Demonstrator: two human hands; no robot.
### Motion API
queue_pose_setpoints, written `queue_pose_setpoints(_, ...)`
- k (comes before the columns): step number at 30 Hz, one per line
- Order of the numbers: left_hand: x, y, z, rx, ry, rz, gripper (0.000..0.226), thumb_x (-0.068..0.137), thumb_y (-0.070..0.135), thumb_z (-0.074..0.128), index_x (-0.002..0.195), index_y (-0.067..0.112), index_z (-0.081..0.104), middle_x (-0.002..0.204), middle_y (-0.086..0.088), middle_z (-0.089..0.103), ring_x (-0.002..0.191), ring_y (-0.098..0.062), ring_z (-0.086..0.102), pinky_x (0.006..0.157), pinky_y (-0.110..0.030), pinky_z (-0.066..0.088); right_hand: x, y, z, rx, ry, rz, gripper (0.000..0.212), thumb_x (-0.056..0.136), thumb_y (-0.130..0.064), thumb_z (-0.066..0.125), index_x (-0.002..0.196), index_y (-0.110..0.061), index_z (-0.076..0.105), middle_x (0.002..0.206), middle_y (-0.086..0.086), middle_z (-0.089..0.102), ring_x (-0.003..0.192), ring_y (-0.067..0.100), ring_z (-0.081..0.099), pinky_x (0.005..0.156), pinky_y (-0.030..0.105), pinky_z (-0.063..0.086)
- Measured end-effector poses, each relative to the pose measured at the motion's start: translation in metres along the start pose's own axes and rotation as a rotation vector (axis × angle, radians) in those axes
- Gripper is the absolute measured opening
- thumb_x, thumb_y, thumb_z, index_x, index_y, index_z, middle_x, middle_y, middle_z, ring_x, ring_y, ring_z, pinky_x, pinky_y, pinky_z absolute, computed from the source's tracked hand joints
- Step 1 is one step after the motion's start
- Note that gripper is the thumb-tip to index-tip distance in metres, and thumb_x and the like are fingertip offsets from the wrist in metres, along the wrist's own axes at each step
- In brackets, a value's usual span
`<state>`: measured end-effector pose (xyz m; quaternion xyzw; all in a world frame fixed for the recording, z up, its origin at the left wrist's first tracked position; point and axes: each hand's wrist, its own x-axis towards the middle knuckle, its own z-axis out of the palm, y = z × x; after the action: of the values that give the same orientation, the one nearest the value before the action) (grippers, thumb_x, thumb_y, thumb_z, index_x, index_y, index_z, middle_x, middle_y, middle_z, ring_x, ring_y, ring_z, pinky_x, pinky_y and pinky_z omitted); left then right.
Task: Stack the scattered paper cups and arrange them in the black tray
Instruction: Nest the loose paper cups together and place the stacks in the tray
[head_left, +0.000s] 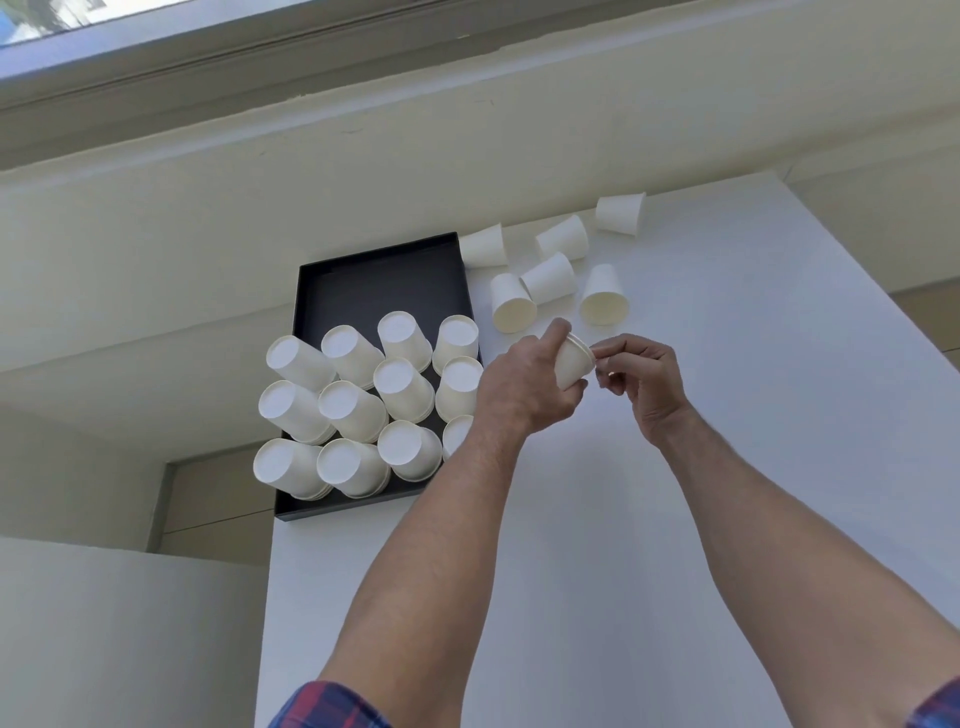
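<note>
In the head view, a small nested stack of white paper cups is gripped by the left hand, fingers curled round its wall, just right of the shallow black rectangular tray. The stack's rim is pinched by the fingertips of the right hand, which holds nothing else. The tray lies on the left part of the white counter, and its near two thirds is filled with upturned white cup stacks standing close together. Six loose white paper cups lie on their sides beyond and to the right of the tray, near the counter's far edge.

Several risks are judged from this. The thin cup wall may be crushed by too firm a grip. The packed stacks may be toppled if the forearm sweeps across the tray. The farthest loose cups may be rolled off the counter's far edge by a careless reach.
</note>
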<state>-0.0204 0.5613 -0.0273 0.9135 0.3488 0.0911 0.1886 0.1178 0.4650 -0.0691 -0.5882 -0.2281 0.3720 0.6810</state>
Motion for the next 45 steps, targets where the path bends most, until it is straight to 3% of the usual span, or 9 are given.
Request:
queue_pose_setpoints(4, 0.005, 0.001, -0.008, 0.01, 0.041, 0.007, 0.062, 0.083, 0.049, 0.07, 0.133, 0.03, 0.037, 0.11, -0.001, 0.063, 0.091, -0.031, 0.062, 0.065, -0.037, 0.047, 0.023, -0.007, 0.006, -0.056, 0.126, 0.086, 0.029, 0.088, -0.014, 0.063, 0.115, -0.016, 0.074, 0.091, 0.005, 0.077, 0.063, 0.019, 0.062, 0.057, 0.027, 0.042)
queue_pose_setpoints(9, 0.008, -0.011, -0.023, 0.0, 0.106, 0.02, 0.065, 0.083, 0.049, 0.072, 0.135, 0.028, 0.04, 0.116, 0.001, 0.063, 0.092, -0.029, 0.063, 0.064, -0.035, 0.045, 0.05, -0.01, 0.016, -0.211, 0.133, 0.252, 0.054, 0.092, -0.035, 0.066, 0.143, -0.033, 0.052, 0.119, -0.004, 0.067, 0.078, 0.017, 0.07, 0.068, 0.03, 0.052)
queue_pose_setpoints(18, 0.005, -0.033, -0.035, 0.019, 0.16, 0.003, 0.068, 0.082, 0.052, 0.073, 0.137, 0.028, 0.039, 0.111, 0.001, 0.062, 0.089, -0.029, 0.062, 0.063, -0.035, 0.046, 0.072, -0.002, 0.025, -0.283, 0.17, 0.137, 0.057, 0.089, -0.026, 0.065, 0.141, -0.045, 0.051, 0.12, 0.003, 0.066, 0.08, 0.016, 0.066, 0.068, 0.029, 0.049)
queue_pose_setpoints(24, 0.004, -0.039, -0.029, 0.013, 0.137, 0.005, 0.068, 0.082, 0.052, 0.073, 0.137, 0.03, 0.04, 0.113, 0.002, 0.061, 0.091, -0.027, 0.061, 0.062, -0.032, 0.04, 0.083, 0.002, 0.027, -0.371, 0.163, 0.187, 0.067, 0.092, -0.029, 0.063, 0.154, -0.034, 0.038, 0.133, -0.01, 0.047, 0.079, 0.016, 0.066, 0.069, 0.031, 0.049)
queue_pose_setpoints(27, 0.005, -0.038, -0.026, 0.007, 0.115, -0.019, 0.071, 0.082, 0.052, 0.073, 0.142, 0.033, 0.04, 0.117, 0.002, 0.059, 0.094, -0.028, 0.062, 0.065, -0.033, 0.04, 0.075, 0.007, 0.026, -0.323, 0.334, 0.089, 0.054, 0.091, -0.031, 0.065, 0.144, -0.026, 0.054, 0.127, -0.013, 0.055, 0.067, 0.012, 0.067, 0.069, 0.029, 0.051)
queue_pose_setpoints(30, 0.008, -0.036, -0.025, 0.046, 0.116, -0.03, 0.083, 0.084, 0.054, 0.072, 0.155, 0.036, 0.032, 0.123, 0.001, 0.061, 0.102, -0.027, 0.062, 0.075, -0.035, 0.041, 0.062, 0.007, 0.024, -0.163, 0.625, -0.028, 0.027, 0.087, -0.023, 0.066, 0.112, -0.025, 0.078, 0.1, -0.022, 0.07, 0.053, 0.012, 0.06, 0.057, 0.023, 0.051)
queue_pose_setpoints(33, 0.012, -0.031, -0.027, 0.094, 0.147, -0.051, 0.094, 0.086, 0.059, 0.07, 0.162, 0.038, 0.02, 0.121, 0.0, 0.063, 0.103, -0.024, 0.061, 0.083, -0.039, 0.043, 0.048, 0.003, 0.021, 0.003, 0.728, -0.135, 0.018, 0.082, -0.014, 0.066, 0.09, -0.023, 0.08, 0.085, -0.01, 0.075, 0.053, 0.018, 0.052, 0.051, 0.024, 0.046)
queue_pose_setpoints(38, 0.016, -0.019, -0.033, 0.06, 0.131, -0.089, 0.097, 0.084, 0.063, 0.07, 0.162, 0.038, 0.019, 0.125, 0.001, 0.061, 0.108, -0.022, 0.061, 0.096, -0.041, 0.044, 0.036, -0.015, 0.024, 0.16, 0.606, -0.278, 0.029, 0.08, 0.001, 0.058, 0.098, -0.017, 0.071, 0.074, -0.001, 0.064, 0.053, 0.017, 0.044, 0.049, 0.027, 0.038)
queue_pose_setpoints(45, 0.011, -0.024, -0.041, -0.243, 0.059, -0.112, 0.094, 0.07, 0.061, 0.084, 0.153, 0.039, 0.044, 0.14, 0.01, 0.056, 0.129, -0.014, 0.049, 0.101, -0.03, 0.042, 0.026, -0.021, 0.039, 0.069, 0.35, -0.228, 0.026, 0.085, 0.001, 0.059, 0.094, -0.014, 0.078, 0.075, 0.004, 0.066, 0.054, 0.015, 0.043, 0.052, 0.022, 0.039)
